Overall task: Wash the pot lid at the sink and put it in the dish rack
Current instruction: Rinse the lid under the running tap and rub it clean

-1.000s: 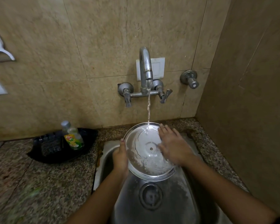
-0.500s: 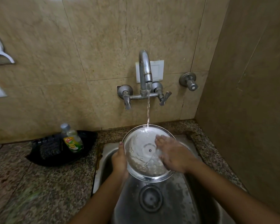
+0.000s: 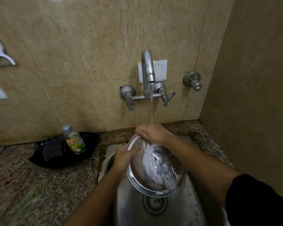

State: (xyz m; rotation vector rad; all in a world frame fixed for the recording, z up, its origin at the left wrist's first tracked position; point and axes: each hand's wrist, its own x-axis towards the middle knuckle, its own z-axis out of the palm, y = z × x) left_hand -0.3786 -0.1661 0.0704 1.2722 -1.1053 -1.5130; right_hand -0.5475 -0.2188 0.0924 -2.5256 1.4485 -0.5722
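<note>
The pot lid is held tilted over the sink, its hollow side facing up, with water from the tap running across it. The left hand grips the rim at about nine o'clock, fingers curled behind and the thumb pressed over the edge. The right hand rests on the rim at twelve o'clock, directly under the stream, fingers bent loosely and close together over the edge. On the stone counter at ten o'clock from the lid, a soap bottle leans in a black tray.
</note>
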